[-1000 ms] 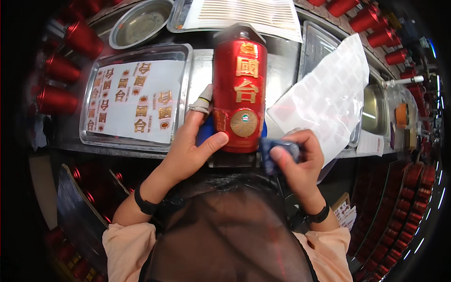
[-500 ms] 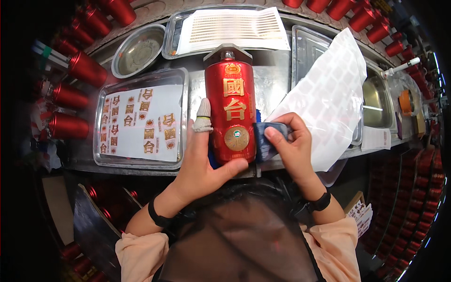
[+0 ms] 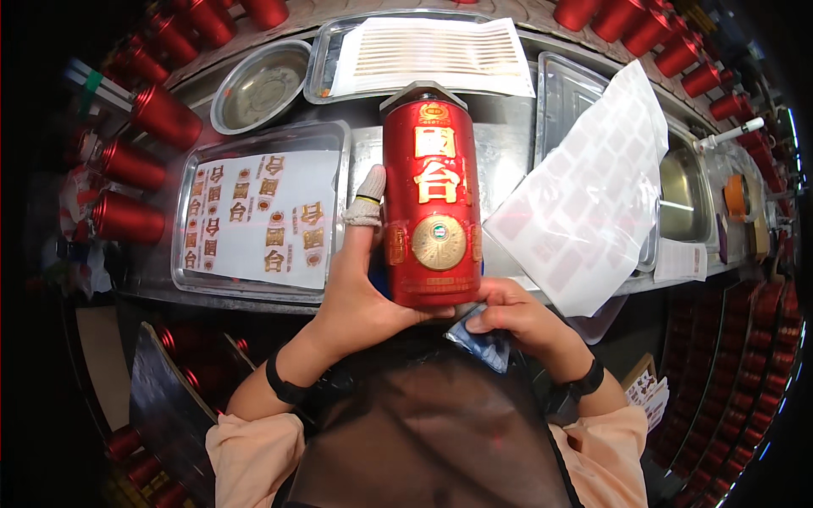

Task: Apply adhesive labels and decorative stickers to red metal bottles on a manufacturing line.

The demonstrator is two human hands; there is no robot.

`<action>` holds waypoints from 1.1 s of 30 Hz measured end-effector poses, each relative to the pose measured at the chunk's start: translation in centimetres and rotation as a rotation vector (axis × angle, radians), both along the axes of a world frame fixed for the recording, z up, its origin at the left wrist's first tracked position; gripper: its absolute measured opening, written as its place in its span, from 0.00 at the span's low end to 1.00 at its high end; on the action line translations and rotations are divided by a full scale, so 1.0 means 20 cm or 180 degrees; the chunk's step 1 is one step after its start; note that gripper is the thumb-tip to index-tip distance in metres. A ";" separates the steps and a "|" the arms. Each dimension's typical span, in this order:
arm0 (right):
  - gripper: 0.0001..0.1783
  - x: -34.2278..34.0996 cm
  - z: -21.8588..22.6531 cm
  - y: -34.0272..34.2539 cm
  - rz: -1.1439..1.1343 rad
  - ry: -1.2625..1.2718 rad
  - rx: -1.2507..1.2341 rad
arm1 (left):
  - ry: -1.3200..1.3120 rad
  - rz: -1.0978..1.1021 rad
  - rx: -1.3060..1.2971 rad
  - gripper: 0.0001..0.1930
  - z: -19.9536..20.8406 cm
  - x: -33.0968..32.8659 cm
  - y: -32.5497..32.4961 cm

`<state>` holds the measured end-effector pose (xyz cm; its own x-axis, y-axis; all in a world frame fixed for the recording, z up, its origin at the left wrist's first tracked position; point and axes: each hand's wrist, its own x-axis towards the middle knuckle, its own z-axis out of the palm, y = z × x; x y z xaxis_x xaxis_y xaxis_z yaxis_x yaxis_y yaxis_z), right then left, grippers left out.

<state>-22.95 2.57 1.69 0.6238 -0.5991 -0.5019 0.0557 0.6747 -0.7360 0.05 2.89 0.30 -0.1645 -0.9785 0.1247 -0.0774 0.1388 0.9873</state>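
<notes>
A red bottle (image 3: 405,212) with raised gold characters, a round gold emblem and a dark, angular top stands in front of me, its decorated face toward me. My left hand (image 3: 360,296) grips it around the lower left side, thumb along the base; a white finger cot (image 3: 367,199) covers one fingertip. Pinched between the thumb and fingers of my right hand (image 3: 529,320) is a folded blue cloth (image 3: 484,343), just below the bottle's lower right edge. The right fingers are close to the base; whether they touch it I cannot tell.
A clear tray (image 3: 179,254) holding a sheet of gold decals (image 3: 250,258) lies left. Behind are a metal bowl (image 3: 227,102) and a tray with a striped sheet (image 3: 432,59). At right, a white patterned sheet (image 3: 584,203) leans near a metal basin (image 3: 690,190). Red bottles (image 3: 127,218) surround the bench.
The bottle has come slightly nearer and to the right, its front face turned. My right hand has moved down with the cloth, from the bottle's right side to below its base.
</notes>
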 end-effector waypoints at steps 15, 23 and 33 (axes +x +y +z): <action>0.17 0.10 -0.02 -0.08 -0.0985 0.1333 -0.2064 | 0.0971 0.0432 0.0497 0.44 -0.08 0.00 -0.01; 0.20 0.15 -0.06 -0.10 -0.0959 0.1003 -0.1979 | 0.0838 0.0070 0.0496 0.46 -0.09 0.02 -0.03; 0.23 0.15 -0.04 -0.13 -0.0793 0.1308 -0.1889 | 0.0975 0.0072 0.0457 0.46 -0.08 0.02 -0.05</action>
<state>-20.02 -0.07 0.84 0.2674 -0.9394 -0.2144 -0.2024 0.1628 -0.9657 0.41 1.92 -1.21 -0.1188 -0.9926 0.0255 0.2243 -0.0018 0.9745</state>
